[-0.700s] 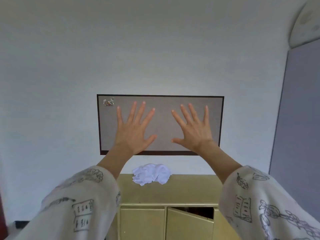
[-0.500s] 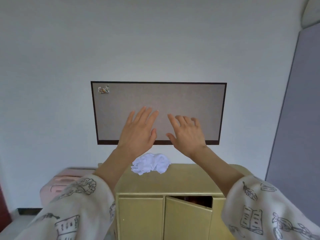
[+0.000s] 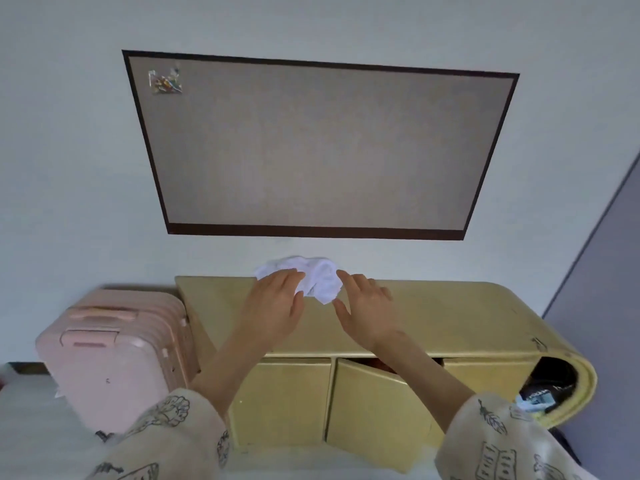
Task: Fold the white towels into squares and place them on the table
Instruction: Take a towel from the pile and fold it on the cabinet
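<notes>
Left hand (image 3: 277, 303) palm down, fingers nearly straight and together, fingertips reaching onto the left part of the towels (image 3: 320, 278), gripping nothing
Right hand (image 3: 367, 310) palm down too, fingers relaxed and slightly spread, index tip at the right side of the heap, thumb pointing left below it; whether actually touching the cloth, cannot tell
Towels: white, crumpled in one heap at the back edge of the cabinet (image 3: 450, 317) top, against the wall, a little left of middle, unfolded
Cabinet: yellow, low, rounded at its right end, with one front door (image 3: 377, 407) ajar and dark items in the open right-end nook
Pink suitcase (image 3: 114, 358) standing just beside the cabinet's left end
Grey dark-framed board (image 3: 318, 147) on the wall above, small colourful item pinned in its upper left corner
Printed cream sleeves (image 3: 502, 441) on both forearms
</notes>
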Demonstrator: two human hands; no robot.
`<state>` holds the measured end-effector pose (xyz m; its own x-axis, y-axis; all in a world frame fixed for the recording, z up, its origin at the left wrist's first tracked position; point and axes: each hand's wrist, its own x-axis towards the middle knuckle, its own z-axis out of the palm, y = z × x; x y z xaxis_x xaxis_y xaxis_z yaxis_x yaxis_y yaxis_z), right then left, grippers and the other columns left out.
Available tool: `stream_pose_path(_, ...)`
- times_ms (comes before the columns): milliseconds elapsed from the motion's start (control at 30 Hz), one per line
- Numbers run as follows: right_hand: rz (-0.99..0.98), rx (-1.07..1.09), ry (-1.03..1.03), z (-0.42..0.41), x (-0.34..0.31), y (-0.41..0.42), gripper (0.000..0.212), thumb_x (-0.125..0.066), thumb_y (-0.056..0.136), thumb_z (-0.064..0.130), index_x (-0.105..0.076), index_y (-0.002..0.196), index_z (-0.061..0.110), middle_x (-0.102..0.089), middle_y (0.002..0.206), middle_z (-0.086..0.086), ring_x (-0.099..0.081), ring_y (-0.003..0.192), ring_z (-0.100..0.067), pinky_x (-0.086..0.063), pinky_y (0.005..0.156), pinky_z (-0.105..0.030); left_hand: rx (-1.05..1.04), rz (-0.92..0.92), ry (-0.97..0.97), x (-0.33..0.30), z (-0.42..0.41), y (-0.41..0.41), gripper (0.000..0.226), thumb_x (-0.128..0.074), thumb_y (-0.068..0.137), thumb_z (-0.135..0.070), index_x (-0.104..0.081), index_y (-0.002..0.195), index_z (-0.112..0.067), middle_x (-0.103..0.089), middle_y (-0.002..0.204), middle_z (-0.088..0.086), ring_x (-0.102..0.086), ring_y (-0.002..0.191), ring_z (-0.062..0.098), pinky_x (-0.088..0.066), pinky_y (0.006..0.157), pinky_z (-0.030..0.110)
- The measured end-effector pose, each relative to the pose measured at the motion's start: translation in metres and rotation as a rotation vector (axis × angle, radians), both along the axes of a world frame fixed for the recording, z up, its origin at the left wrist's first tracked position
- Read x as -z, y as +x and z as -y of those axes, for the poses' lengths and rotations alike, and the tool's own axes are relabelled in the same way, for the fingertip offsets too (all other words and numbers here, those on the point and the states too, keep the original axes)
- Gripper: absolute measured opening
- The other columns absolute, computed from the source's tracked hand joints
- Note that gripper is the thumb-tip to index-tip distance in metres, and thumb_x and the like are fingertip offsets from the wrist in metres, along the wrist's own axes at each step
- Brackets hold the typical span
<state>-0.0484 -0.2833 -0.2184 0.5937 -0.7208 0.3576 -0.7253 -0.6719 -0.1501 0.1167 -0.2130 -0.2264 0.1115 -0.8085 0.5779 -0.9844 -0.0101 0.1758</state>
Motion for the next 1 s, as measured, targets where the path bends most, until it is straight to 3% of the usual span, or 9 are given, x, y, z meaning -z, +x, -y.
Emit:
stream_pose_path(133,0.021,0.067,0.127,0.036,0.034,0.034,0.051,-0.039,0.096,0.035,-0.026,0.144,0.021,-0.044,0.137,-0.001,-0.044,0.121,-0.024,-0.034,0.096,-0.035,0.003,-0.108,0.066,0.035,0.041,0.04,0.044,-0.03,0.083,-0.028,-0.063,0.104,-0.007,-0.068,0.095,0.006,-0.063,0.079,0.027,-0.049,0.061,0.033)
stream_pose_path(267,0.063,0.099,0.246,0.075,0.066,0.063,0.049,-0.041,0.096,0.034,-0.029,0.142,0.02,-0.047,0.134,-0.002,-0.045,0.12,-0.024,-0.035,0.094,-0.035,-0.036,-0.203,0.159,0.07,0.081,0.062,0.058,-0.02,0.081,-0.035,-0.058,0.116,-0.011,-0.064,0.109,0.006,-0.06,0.093,0.029,-0.046,0.074,0.035)
stream_pose_path(533,0.028,0.11,0.449,0.192,0.134,0.113,0.048,-0.042,0.096,0.033,-0.031,0.141,0.02,-0.045,0.135,-0.002,-0.044,0.122,-0.023,-0.036,0.096,-0.034,-0.089,-0.363,0.389,0.145,0.183,0.102,0.037,-0.036,0.094,-0.022,-0.048,0.129,-0.015,-0.055,0.123,0.002,-0.052,0.111,0.022,-0.041,0.092,0.033)
stream_pose_path(767,-0.055,-0.019,0.564,0.316,0.178,0.151,0.046,-0.041,0.098,0.029,-0.031,0.141,0.019,-0.046,0.133,-0.003,-0.046,0.119,-0.023,-0.038,0.093,-0.033,-0.16,-0.464,0.535,0.192,0.295,0.134,0.038,-0.038,0.093,-0.015,-0.047,0.13,-0.015,-0.053,0.127,0.0,-0.049,0.114,0.017,-0.039,0.088,0.027)
stream_pose_path(1000,-0.183,-0.144,0.629,0.408,0.223,0.208,0.043,-0.041,0.096,0.018,-0.037,0.139,0.018,-0.048,0.125,-0.005,-0.048,0.112,-0.023,-0.042,0.086,-0.033,-0.248,-0.578,0.621,0.232,0.35,0.153,0.035,-0.042,0.093,-0.012,-0.05,0.126,-0.016,-0.053,0.127,-0.002,-0.051,0.112,0.016,-0.038,0.084,0.023)
